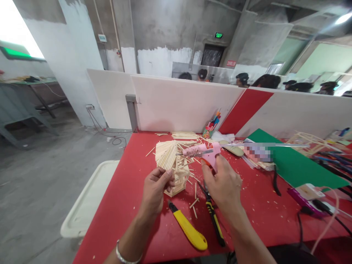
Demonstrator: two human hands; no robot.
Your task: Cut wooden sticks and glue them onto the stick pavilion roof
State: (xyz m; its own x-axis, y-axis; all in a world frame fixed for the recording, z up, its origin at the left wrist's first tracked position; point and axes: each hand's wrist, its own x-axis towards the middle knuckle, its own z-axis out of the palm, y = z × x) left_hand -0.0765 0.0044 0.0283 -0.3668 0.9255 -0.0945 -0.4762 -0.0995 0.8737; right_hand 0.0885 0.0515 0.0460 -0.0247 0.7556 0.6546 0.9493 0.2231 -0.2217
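1. Over on the left edge, a white plastic tray (88, 200) sat just off the red table (129, 190), smooth and rounded at the corners.
2. Left hand (155, 190) was pinching the little stick house (173, 167) by its lower side, fingers curled round the wall. It was held tilted just above the table, near the middle: thin pale wooden sticks, stacked log-cabin style, with a fanned roof.
3. Below it lay a yellow box cutter (189, 231), glossy plastic, and black-and-yellow pliers (213, 216) right beside the right wrist.
4. Right hand (224, 183) was wrapped round the pink glue gun (205, 153), nozzle pointing left at the roof sticks. Couldn't tell if the trigger finger was pressing.
5. My take on doing this bit well: keep the house steady with the pinch, touch the nozzle right at a joint, use small dots, and keep fingertips clear of hot glue.
6. Loose sticks and splinters (194, 203) were scattered all over.
7. Further right: a flat green sheet (299, 165), and a purple gadget (302, 198) with dark cables near the table edge.
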